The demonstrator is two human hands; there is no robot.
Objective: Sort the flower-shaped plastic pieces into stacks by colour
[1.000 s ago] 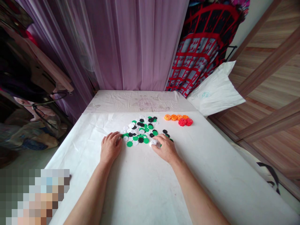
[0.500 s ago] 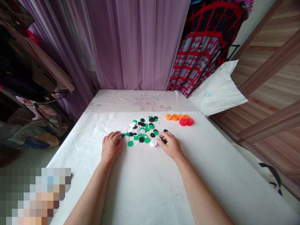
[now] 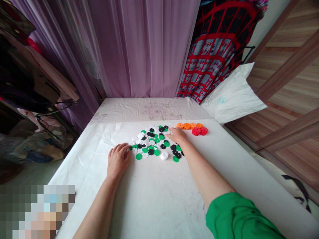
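A loose heap of small notched plastic discs in green (image 3: 161, 136), black (image 3: 151, 152) and white (image 3: 141, 135) lies on the white-covered table. My left hand (image 3: 119, 157) rests at the heap's left edge, fingers spread and slightly bent, tips by a green disc. At the far right edge of the heap, my right hand (image 3: 178, 135) has its fingertips closed together on a white disc, which they partly hide. A thick white stack of discs (image 3: 164, 155) stands in front of the heap. Right of it lie black and green discs (image 3: 175, 159), partly behind my right wrist.
Orange discs (image 3: 186, 126) form a row at the back right, with red discs (image 3: 200, 131) just in front. A white bag (image 3: 231, 96) leans beside the table's right edge. Purple curtains (image 3: 144, 49) hang behind, and clothes (image 3: 45, 66) hang at the left.
My right hand has moved away from beside the white stack to the heap's far right edge, uncovering black and green discs. My left hand has stayed in place.
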